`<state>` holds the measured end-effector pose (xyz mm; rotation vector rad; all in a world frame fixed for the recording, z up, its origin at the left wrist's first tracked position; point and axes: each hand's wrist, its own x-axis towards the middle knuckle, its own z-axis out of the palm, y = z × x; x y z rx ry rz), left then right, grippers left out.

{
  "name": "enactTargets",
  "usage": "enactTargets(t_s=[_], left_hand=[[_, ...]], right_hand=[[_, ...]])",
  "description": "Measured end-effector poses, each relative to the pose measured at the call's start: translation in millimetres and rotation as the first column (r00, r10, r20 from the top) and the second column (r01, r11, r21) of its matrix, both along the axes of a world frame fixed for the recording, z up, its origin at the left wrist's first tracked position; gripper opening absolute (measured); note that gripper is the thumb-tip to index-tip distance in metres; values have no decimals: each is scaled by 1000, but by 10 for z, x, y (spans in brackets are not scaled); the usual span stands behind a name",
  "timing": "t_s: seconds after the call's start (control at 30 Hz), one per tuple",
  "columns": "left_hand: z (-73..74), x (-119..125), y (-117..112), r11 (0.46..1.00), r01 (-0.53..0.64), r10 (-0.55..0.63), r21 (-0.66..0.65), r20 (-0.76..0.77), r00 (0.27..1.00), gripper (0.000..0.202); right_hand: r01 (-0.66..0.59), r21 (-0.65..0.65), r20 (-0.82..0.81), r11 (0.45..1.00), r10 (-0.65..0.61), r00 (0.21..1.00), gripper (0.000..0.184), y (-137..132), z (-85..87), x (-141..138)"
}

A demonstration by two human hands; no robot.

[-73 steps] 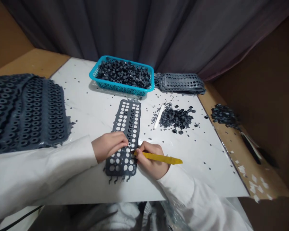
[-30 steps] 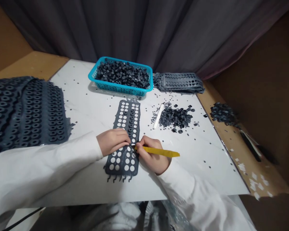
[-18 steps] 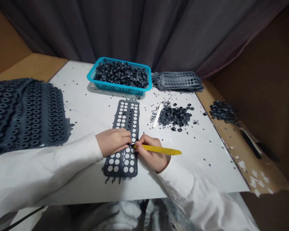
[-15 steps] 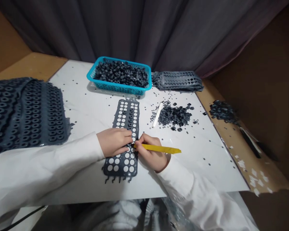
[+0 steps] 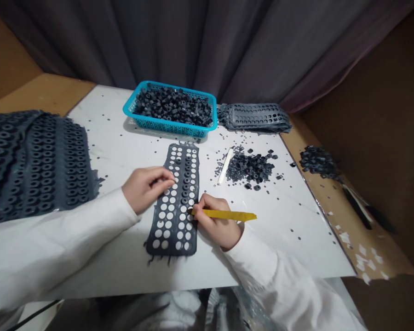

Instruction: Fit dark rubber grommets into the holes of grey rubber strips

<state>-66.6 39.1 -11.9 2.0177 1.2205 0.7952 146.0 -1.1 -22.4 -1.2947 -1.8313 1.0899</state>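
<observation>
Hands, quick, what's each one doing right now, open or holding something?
Left hand: partly open, nothing visibly held, fingertips at the perforated rubber sheet.
Right hand: closed, holding a yellow stick.

- the left hand (image 5: 144, 189) has drawn back from the middle of the perforated rubber strip (image 5: 185, 184) to its left edge, fingers lifted;
- more of the strip's holes now lie uncovered;

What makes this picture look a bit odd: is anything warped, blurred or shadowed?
In the head view, the wide lens skews the white marble-patterned tabletop and swells the sleeves; light is soft, with a faint shadow under the blue plastic basket; the dark tool on the wooden ledge looks blurred.
</observation>
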Motion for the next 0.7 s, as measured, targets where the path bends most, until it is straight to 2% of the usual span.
enactTargets(t_s=[0.03, 0.07, 0.1, 0.2, 0.3, 0.37, 0.43, 0.5, 0.7], left_hand=[[28, -32, 7, 989, -74, 84, -129, 81, 993, 19], [45, -50, 10, 959, -96, 143, -268, 161, 977, 20], [50, -55, 10, 912, -72, 183, -404, 241, 953, 20], [14, -13, -2, 708, 76, 308, -702, 404, 861, 25], [-25, 48, -4, 508, 227, 417, -831, 468, 779, 25], [-34, 68, 2, 423, 297, 475, -856, 488, 732, 21], [-37, 67, 8, 379, 331, 509, -864, 493, 706, 17], [-44, 54, 13, 358, 352, 516, -865, 498, 697, 16], [-100, 36, -10, 378, 434, 466, -818, 573, 674, 15]], right_hand=[[2, -21, -20, 1000, -2, 1000, 20, 0, -9, 2], [5, -43, -47, 999, -7, 999, 20, 3, -16, 6], [15, -62, -80, 998, -20, 997, 20, 9, -21, 10], [77, -93, -170, 993, -92, 981, 23, 59, -11, 22], [82, -90, -178, 993, -97, 979, 24, 163, 19, 11], [42, -80, -170, 996, -55, 984, 23, 242, 30, -10], [25, -88, -193, 996, -42, 980, 24, 303, 24, -30], [39, -106, -232, 994, -63, 971, 24, 329, 2, -37], [47, -110, -264, 993, -74, 962, 26, 247, -71, 9]])
